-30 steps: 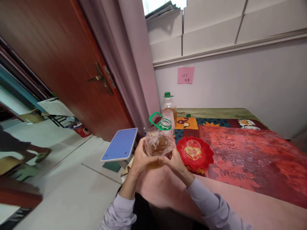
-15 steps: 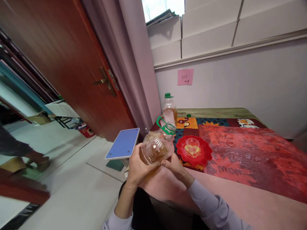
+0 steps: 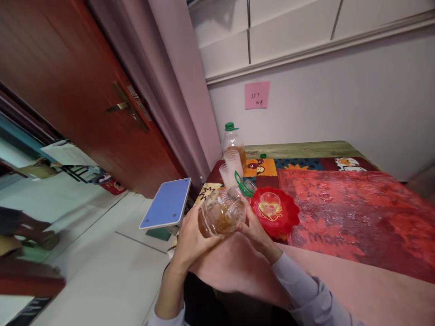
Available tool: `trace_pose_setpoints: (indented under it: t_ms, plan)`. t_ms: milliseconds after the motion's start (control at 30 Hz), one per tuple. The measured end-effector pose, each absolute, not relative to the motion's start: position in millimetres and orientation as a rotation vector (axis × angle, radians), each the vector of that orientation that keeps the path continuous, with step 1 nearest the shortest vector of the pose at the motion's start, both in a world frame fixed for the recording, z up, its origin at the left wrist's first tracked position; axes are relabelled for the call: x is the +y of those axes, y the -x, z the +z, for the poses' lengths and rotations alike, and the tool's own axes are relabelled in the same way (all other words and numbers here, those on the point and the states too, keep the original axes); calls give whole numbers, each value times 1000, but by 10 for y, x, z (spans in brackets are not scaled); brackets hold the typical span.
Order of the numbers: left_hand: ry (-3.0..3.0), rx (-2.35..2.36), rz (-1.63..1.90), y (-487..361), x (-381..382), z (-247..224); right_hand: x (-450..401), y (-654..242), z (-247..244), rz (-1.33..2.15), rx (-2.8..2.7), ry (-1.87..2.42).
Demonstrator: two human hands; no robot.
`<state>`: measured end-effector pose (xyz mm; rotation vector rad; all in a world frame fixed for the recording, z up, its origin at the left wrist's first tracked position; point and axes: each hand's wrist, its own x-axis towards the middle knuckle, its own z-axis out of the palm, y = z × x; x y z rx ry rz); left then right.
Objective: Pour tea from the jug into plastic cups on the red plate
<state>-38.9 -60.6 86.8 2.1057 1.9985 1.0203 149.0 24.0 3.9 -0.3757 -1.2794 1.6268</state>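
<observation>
1. A clear, rounded plastic bottle of amber liquid (image 3: 222, 213) was in both hands over the near edge of the table (image 3: 340, 264), tilted with its neck towards the right. The left hand's (image 3: 190, 233) fingers were wrapped round its base end, and the right hand's (image 3: 254, 228) fingers grasped its side near the shoulder. If the smooth plastic slid in either grasp, the bottle could have dropped.

2. The mouth looked uncapped, so tipping it too steeply could have sent liquid out in a surge.

3. A small clear plastic cup (image 3: 271, 203) stood in a red, scalloped-edged dish (image 3: 292, 215) just right of the neck. Liquid could have missed the cup, should the mouth have been badly lined up; whether it was over the cup, I could not tell.

4. The green plastic carrying loop (image 3: 240, 184) hung loose at the neck and might have swung into the stream.

5. Two stacks of clear plastic cups, the nearer (image 3: 226, 175) and the farther (image 3: 233, 159), stood close beyond the neck; a sideways swing could have toppled them, being tall and light.
</observation>
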Motion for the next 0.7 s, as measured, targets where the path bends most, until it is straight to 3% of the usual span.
trace_pose_setpoints:
  t_ms: [300, 400, 567, 700]
  plan:
    - [-2005, 2029, 937, 735, -642, 632, 273, -1533, 59, 1653, -1231, 418]
    - [-1692, 1991, 1152, 917, -727, 498, 290, -1538, 39, 1605, -1255, 474]
    - [-598, 1729, 1800, 913, -739, 166, 302, -1538, 37, 1625, -1211, 430]
    - [-244, 1420, 1897, 678, -687, -35, 315, -1538, 53, 1628, -1207, 428]
